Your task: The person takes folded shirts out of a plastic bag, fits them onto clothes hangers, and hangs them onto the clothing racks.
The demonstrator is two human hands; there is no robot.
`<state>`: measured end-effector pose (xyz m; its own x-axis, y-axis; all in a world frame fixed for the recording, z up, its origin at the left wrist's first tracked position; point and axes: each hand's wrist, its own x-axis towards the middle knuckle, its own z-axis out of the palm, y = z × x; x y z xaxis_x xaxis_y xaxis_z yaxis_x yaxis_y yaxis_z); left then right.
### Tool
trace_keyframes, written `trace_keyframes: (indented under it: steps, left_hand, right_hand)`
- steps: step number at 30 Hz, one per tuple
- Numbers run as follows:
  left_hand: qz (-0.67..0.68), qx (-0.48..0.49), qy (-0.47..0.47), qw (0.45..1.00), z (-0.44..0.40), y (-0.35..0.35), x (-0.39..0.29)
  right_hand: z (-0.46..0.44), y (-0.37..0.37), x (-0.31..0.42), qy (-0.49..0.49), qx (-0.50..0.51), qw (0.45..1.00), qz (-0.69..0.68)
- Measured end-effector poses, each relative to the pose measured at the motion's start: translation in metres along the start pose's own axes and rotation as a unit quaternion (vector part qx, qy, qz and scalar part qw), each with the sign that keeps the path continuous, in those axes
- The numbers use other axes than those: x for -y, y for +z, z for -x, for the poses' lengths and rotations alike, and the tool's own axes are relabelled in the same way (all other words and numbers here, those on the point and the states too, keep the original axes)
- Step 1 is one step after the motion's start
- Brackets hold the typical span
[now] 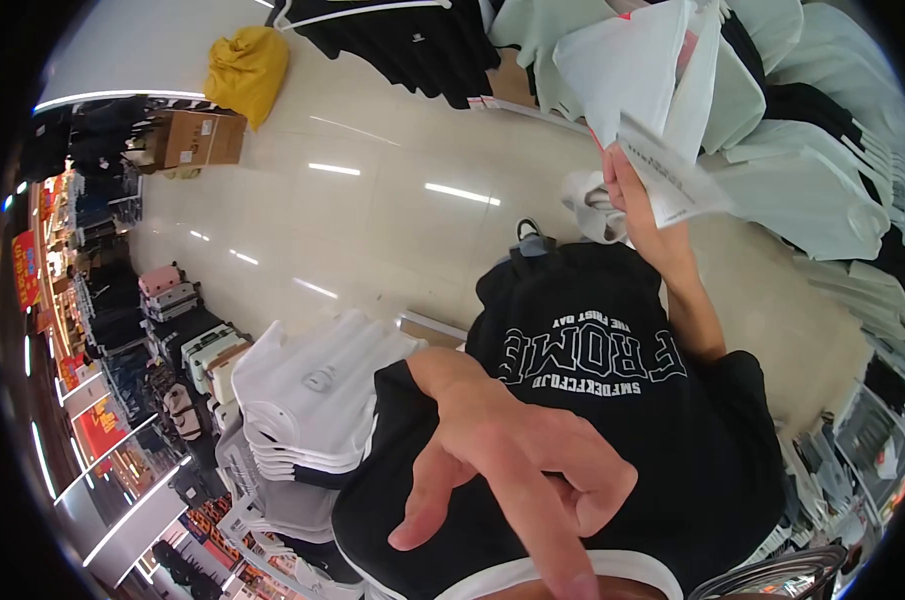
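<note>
My left hand (518, 450) is raised close to the camera over my chest. Its index finger and thumb are stretched out, the other fingers curl inward, and nothing is in it. My right hand (638, 205) reaches forward, its fingers closed on a thin, partly see-through white printed sheet (663, 175); whether it is paper or plastic I cannot tell. Just beyond the sheet hang white garments (623, 75), with some red along an edge. I wear a black T-shirt (593, 440) with white lettering.
Racks of white garments (803, 195) line the right, and black garments (403, 45) hang ahead. White T-shirts (308, 390) hang close on my left. Suitcases (168, 290), a cardboard box (205, 138) and a yellow bag-like bundle (248, 75) stand farther off on the tiled floor (363, 230).
</note>
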<state>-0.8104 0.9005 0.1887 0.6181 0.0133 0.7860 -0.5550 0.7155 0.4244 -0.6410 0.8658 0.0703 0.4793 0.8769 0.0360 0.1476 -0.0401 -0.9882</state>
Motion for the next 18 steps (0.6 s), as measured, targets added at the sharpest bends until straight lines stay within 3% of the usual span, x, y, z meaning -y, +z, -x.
trace_keyframes:
  steps: [3,5,9,13,18]
  left_hand:
    - [0.082,-0.074,0.001,0.994,0.011,0.014,0.001]
    - [0.028,-0.068,0.097,0.993,0.025,0.021,0.01]
    - [0.056,-0.105,0.119,0.986,0.036,0.03,0.007]
    - [0.085,-0.037,0.086,0.992,0.049,0.015,-0.005]
    - [0.111,-0.028,0.12,0.986,0.064,0.016,-0.013]
  right_hand:
    - [-0.003,0.001,0.005,0.017,0.016,0.999,-0.025]
    - [-0.001,0.01,0.004,0.026,0.003,1.0,-0.017]
    - [0.0,0.023,0.004,0.037,0.007,0.999,0.004]
    - [0.002,0.037,0.0,0.021,0.012,1.0,0.013]
    - [0.002,0.052,0.004,0.047,0.029,0.998,0.029]
